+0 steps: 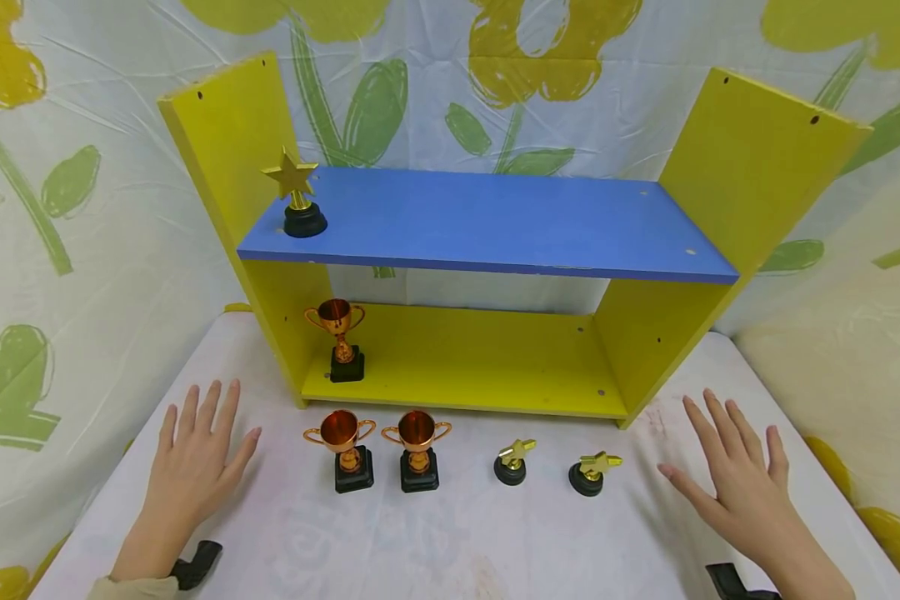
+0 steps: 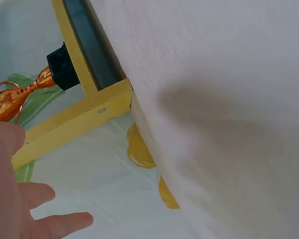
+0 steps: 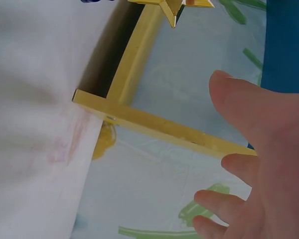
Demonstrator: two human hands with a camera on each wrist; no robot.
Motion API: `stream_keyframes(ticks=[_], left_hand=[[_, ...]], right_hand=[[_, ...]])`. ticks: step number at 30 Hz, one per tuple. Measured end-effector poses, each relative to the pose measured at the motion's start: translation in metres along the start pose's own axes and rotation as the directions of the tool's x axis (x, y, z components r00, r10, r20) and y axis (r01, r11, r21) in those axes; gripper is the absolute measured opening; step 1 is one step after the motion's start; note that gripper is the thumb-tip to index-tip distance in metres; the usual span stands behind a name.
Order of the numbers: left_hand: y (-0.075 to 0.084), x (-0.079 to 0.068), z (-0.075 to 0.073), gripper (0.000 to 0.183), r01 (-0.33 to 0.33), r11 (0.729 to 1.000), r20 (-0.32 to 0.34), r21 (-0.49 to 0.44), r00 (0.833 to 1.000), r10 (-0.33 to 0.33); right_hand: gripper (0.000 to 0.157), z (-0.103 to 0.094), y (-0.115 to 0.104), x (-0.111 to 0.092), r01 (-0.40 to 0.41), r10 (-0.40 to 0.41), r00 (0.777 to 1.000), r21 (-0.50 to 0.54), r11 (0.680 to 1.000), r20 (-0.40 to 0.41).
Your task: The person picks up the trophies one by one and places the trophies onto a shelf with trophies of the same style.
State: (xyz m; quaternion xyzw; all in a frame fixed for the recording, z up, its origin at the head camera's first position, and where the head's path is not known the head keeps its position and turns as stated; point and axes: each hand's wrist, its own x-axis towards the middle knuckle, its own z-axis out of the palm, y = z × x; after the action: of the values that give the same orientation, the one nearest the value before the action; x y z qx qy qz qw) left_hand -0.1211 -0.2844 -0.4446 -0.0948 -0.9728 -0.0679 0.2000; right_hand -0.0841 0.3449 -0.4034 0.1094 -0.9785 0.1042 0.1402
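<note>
My left hand [image 1: 192, 471] is at the left of the white table, fingers spread, holding nothing. Nearest to it stands a copper-coloured cup trophy [image 1: 351, 467] on a black square base, with a second cup trophy [image 1: 418, 468] beside it. On the right side my right hand [image 1: 750, 492] has its fingers spread and grips nothing. Closest to that hand is a gold star trophy [image 1: 587, 475] on a round black base; another star trophy [image 1: 511, 463] stands to its left. Whether either hand touches the table cannot be told.
Behind the row stands a yellow shelf unit with a blue upper board [image 1: 480, 221]. A gold star trophy [image 1: 305, 218] is at that board's left end. Below it, a copper cup trophy [image 1: 347, 363] stands on the yellow lower board [image 1: 480, 358]. A flower-printed cloth [image 1: 435, 92] hangs behind.
</note>
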Motion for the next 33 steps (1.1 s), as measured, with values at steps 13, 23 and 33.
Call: stream_keyframes(ticks=[13,23,33], left_hand=[[-0.004,0.006,-0.001,0.064,-0.021,0.999,-0.098,-0.029,0.995,0.018],[-0.006,0.018,0.006,0.059,-0.077,0.989,-0.255,-0.125,0.966,0.043],[-0.004,0.033,0.015,0.058,-0.004,0.946,-0.208,-0.325,0.976,-0.067]], right_hand=[[0.085,0.001,-0.001,0.006,0.089,-0.082,0.988,0.048,0.995,-0.13],[0.063,0.007,-0.007,0.012,0.21,-0.163,0.938,0.127,0.969,-0.307],[0.055,0.025,-0.019,0.014,0.276,-0.142,0.89,0.265,0.924,-0.434]])
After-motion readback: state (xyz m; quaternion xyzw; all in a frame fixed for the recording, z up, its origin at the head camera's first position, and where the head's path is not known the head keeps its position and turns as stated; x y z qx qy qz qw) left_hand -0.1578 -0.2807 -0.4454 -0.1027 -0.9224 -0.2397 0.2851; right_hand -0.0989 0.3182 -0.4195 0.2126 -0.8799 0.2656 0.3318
